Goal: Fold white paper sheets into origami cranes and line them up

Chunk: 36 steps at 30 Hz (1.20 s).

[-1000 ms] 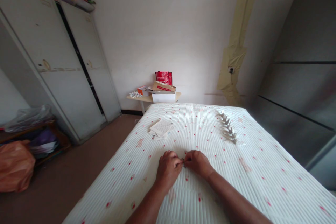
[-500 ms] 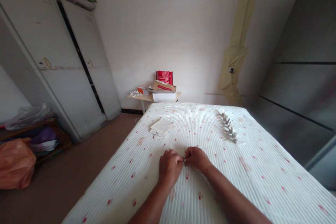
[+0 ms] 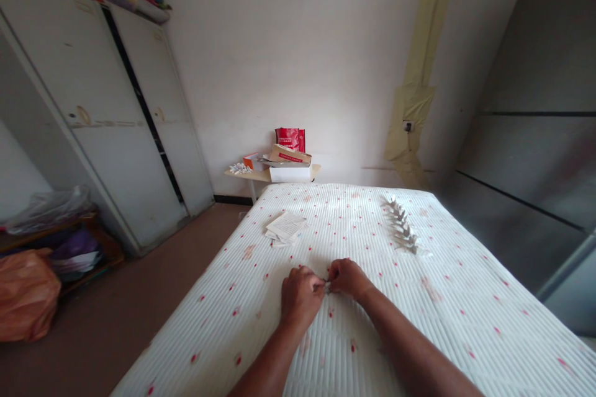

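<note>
Over the middle of the bed, my left hand (image 3: 302, 288) and my right hand (image 3: 347, 278) meet with fingertips pinched together. Between them is a small folded piece of paper (image 3: 326, 286), mostly hidden by the fingers. Both hands are closed on it, just above the white quilted bed cover (image 3: 261, 322) with red dots. Beyond my left hand lies a loose stack of printed paper sheets (image 3: 285, 227). Off to the right, several folded paper figures (image 3: 403, 223) stand in a row that runs away from me.
Past the bed's far edge, a small table (image 3: 254, 175) bears a white box (image 3: 291, 173), a red bag (image 3: 289, 139) and a pile of small white pieces (image 3: 239, 168). A grey cabinet (image 3: 121, 111) stands at left. An orange bag (image 3: 28, 294) sits on the floor.
The view has shifted very slightly. My hands stay pinched at the same spot, with only a small movement of the fingers around the paper.
</note>
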Tool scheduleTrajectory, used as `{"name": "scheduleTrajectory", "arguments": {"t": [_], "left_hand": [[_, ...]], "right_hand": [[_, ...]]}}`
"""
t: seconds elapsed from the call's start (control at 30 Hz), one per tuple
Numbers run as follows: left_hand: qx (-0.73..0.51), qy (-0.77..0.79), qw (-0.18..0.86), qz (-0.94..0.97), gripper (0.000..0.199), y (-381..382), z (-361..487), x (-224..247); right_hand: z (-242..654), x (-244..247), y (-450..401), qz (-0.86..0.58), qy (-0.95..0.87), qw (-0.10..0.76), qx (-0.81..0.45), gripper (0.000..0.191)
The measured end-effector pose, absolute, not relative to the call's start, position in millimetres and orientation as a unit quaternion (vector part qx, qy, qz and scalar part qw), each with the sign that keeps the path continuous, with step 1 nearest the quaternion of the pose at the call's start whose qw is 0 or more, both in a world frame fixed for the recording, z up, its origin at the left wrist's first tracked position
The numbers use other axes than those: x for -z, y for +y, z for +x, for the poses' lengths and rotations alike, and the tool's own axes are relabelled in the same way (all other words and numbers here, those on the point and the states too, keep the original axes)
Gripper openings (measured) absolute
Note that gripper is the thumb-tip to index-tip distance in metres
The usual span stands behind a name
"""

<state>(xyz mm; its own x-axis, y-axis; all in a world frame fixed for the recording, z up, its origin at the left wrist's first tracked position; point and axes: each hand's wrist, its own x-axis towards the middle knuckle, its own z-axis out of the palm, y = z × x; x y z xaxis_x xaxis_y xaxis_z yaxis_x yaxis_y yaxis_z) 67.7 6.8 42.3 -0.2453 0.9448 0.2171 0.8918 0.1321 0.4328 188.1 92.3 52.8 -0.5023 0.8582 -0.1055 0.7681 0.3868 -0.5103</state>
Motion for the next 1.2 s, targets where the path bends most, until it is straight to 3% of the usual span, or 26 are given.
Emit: {"name": "scheduleTrajectory", "arguments": {"t": [0.77,0.87,1.07,1.2], "left_hand": [[-0.25,0.767,0.063,0.588,0.008,6.7,71.4,-47.7],[-0.252,0.766,0.06,0.588,0.008,6.5,72.0,-47.5],[-0.231,0.774,0.063,0.586,0.007,7.8,72.2,-46.1],[-0.239,0.766,0.058,0.594,0.007,5.9,72.5,-45.6]], "right_hand": [[206.1,-63.1,95.0,-0.478,-0.807,0.109,-0.328,0.024],[206.2,-61.8,93.8,-0.475,-0.805,0.112,-0.336,0.018],[194.9,-54.6,85.0,-0.507,-0.819,0.125,-0.236,0.013],[197.6,-56.0,85.9,-0.497,-0.821,0.129,-0.25,0.012]]}}
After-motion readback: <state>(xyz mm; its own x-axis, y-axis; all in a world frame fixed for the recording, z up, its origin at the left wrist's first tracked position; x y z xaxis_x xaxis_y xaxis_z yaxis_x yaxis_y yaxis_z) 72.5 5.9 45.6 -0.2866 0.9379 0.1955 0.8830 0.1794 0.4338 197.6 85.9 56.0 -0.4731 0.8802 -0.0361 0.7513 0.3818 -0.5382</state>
